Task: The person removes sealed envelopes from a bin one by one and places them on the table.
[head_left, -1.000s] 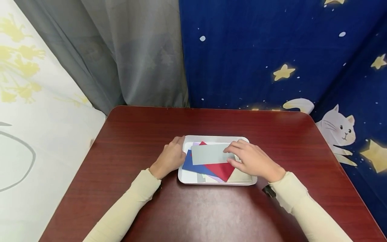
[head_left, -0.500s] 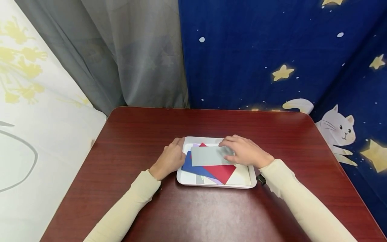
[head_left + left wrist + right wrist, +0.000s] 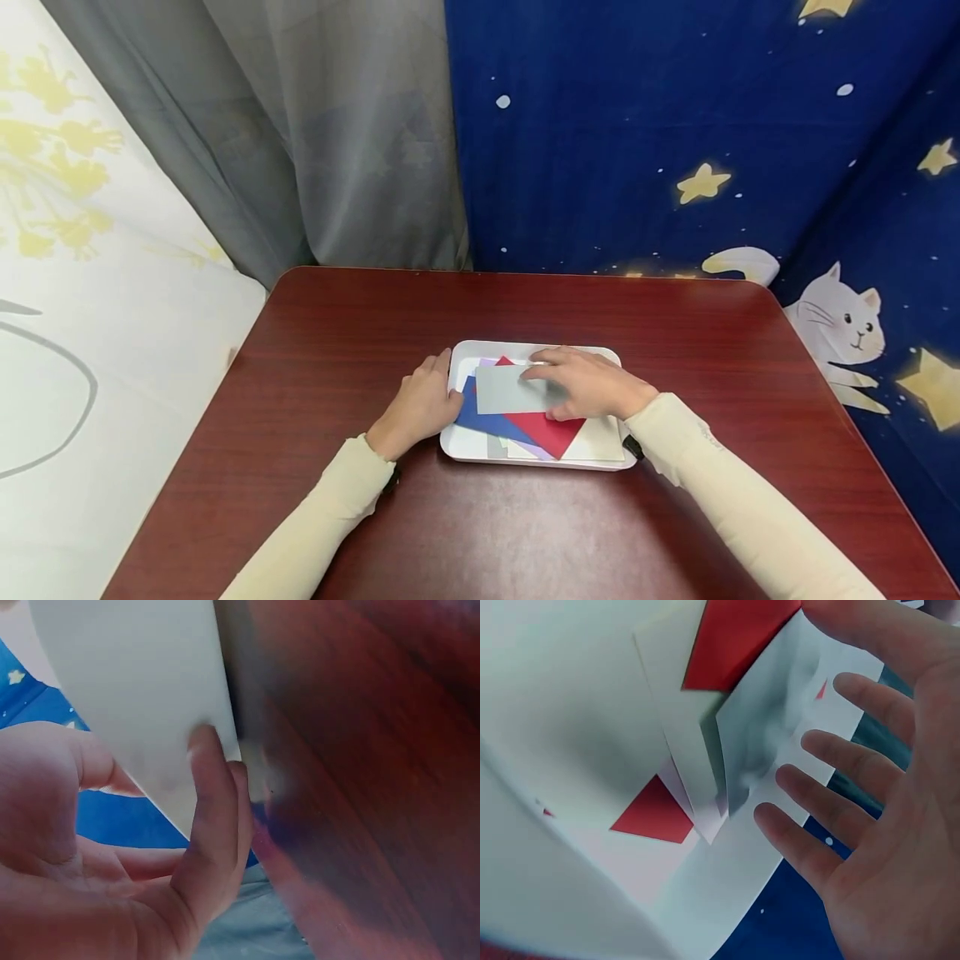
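A white tray [image 3: 540, 465] holds a loose pile of flat papers. On top lies a pale grey rectangular paper [image 3: 498, 388], over a red one [image 3: 555, 430], a blue one [image 3: 483, 418] and a cream one [image 3: 603, 442]. My left hand [image 3: 420, 402] grips the tray's left side, its fingers against the outer wall [image 3: 142, 690] in the left wrist view. Over the grey paper's right end is my right hand [image 3: 588, 385]. Its fingers are spread and nearly straight in the right wrist view, with the thumb by the grey paper's edge [image 3: 769, 712].
The tray stands on a dark red-brown wooden table [image 3: 360, 317]. Behind the table hang a grey curtain [image 3: 375, 167] and a blue star-patterned curtain [image 3: 570, 150]. A white cloth with yellow print [image 3: 112, 333] is at the left.
My right hand has moved left, farther over the grey paper, uncovering more of the cream paper. My left hand stays at the tray's left side.
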